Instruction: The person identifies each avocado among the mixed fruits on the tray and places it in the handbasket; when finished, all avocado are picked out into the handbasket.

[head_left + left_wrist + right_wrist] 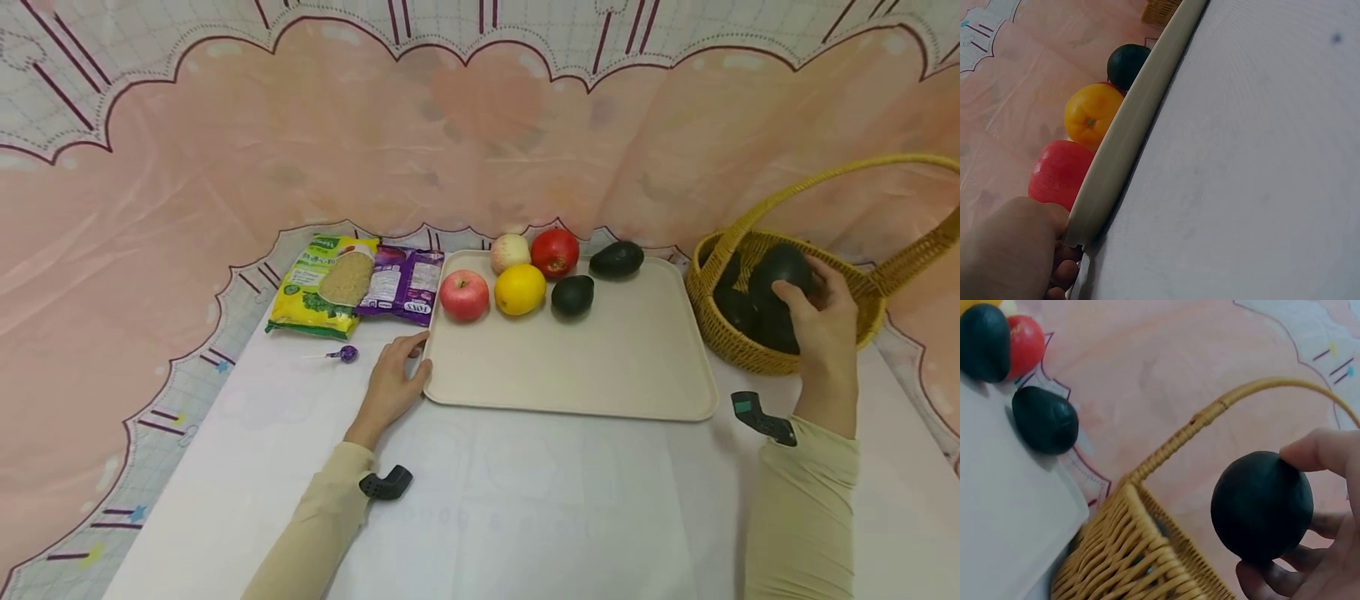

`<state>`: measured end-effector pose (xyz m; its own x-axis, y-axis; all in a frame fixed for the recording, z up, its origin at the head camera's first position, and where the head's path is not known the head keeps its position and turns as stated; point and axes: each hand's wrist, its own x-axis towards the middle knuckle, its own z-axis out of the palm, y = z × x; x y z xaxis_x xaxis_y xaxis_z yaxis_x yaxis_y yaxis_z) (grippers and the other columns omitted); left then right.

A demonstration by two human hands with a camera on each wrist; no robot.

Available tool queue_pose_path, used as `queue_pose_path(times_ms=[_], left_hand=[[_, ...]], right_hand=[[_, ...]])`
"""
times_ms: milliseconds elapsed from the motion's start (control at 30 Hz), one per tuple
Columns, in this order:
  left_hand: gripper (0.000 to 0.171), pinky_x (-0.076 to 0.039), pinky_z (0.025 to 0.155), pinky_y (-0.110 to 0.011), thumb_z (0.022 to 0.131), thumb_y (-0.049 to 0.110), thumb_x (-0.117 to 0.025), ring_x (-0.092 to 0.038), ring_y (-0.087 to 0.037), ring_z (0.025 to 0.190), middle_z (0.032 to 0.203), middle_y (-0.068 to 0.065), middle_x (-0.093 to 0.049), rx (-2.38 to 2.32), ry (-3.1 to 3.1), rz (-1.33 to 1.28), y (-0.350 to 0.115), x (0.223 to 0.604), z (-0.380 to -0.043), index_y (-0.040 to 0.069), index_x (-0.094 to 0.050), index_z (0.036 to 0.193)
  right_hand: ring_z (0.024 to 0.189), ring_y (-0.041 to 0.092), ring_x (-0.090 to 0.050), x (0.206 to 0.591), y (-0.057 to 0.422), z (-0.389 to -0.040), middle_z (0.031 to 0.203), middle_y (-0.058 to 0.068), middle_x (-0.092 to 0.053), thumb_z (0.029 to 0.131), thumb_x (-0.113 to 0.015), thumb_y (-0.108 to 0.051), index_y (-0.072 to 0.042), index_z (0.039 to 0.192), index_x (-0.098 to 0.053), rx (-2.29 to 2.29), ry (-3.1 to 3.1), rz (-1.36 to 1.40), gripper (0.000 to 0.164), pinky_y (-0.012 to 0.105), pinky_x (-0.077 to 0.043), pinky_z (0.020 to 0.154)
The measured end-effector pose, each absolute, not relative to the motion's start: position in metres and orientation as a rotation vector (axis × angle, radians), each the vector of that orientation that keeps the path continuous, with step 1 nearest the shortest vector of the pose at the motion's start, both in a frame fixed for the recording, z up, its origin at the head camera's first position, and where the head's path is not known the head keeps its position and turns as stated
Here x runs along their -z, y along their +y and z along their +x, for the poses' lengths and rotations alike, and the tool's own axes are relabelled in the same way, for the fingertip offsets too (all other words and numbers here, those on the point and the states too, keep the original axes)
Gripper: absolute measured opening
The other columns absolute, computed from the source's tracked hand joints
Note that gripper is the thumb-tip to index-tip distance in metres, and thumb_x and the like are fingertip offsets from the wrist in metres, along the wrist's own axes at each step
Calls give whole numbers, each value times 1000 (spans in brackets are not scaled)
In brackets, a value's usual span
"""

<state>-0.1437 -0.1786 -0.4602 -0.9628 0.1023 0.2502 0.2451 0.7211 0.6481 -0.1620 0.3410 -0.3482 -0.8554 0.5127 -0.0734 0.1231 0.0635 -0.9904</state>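
My right hand [828, 321] holds a dark avocado [1262, 506] over the wicker basket [738, 346], fingers and thumb curled round it. Inside the basket lie more dark fruits [735, 308], partly hidden. At the left side of the beige tray [570, 371], my left hand [393, 379] grips the rim; in the left wrist view its fingers curl below the edge. Along the tray's back half sit a red apple [464, 296], a yellow-orange fruit [520, 290], a pale peach-like fruit [511, 253], a red pomegranate [555, 253] and two avocados [573, 297].
Left of the tray lie a yellow-green food packet [322, 287] and a purple packet [405, 283], with a lollipop [347, 354] in front of them. The basket's tall handle [825, 171] arches above the right hand. A patterned pink cloth [480, 150] hangs behind the white table [525, 500].
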Motion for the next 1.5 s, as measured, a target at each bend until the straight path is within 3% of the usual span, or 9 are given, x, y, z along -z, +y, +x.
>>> queue_pose_path(times_ms=[100,300,567,967,1267,1500], left_hand=[[45,-42,91,-43,88,11,-60,-53,-26,103,118,-12,-60,1075,-2733,-277,-178,460,-143,9,-53,132],[45,-42,91,-42,88,12,-60,-52,-25,102,117,-11,-60,1070,-2732,-270,-176,460,-142,9,-53,132],[45,-42,91,-42,88,12,-59,-52,-25,102,117,-11,-60,1059,-2734,-273,-180,460,-144,9,-53,132],[44,-42,92,-42,88,13,-59,-53,-25,103,118,-11,-60,1058,-2741,-272,-179,459,-143,10,-53,132],[45,-42,91,-42,88,12,-59,-53,-25,103,117,-12,-60,1051,-2729,-283,-180,460,-143,8,-53,132],[44,-42,92,-41,88,12,-60,-53,-25,102,116,-11,-61,1058,-2725,-279,-180,460,-143,9,-54,131]], right_hand=[[132,7,-31,354,343,-164,139,-14,-40,86,-66,-29,-33,141,-39,-1840,-2088,-727,61,27,-14,118],[120,2,-35,362,349,-173,138,-14,-39,84,-68,-33,-35,141,-37,-1825,-2096,-813,65,28,-21,115],[132,10,-29,362,364,-186,155,-7,-24,88,-59,-40,-36,147,-24,-1622,-2398,-734,69,33,-19,117],[142,42,-12,371,382,-202,157,22,-5,90,-49,-48,-14,153,-8,-1421,-2687,-555,82,57,-16,114],[136,52,-19,374,388,-214,153,32,-10,92,-48,-44,0,150,-7,-1320,-2815,-375,84,62,-24,107],[132,57,-21,377,392,-220,150,36,-9,92,-47,-46,4,149,-6,-1274,-2890,-331,86,65,-25,103]])
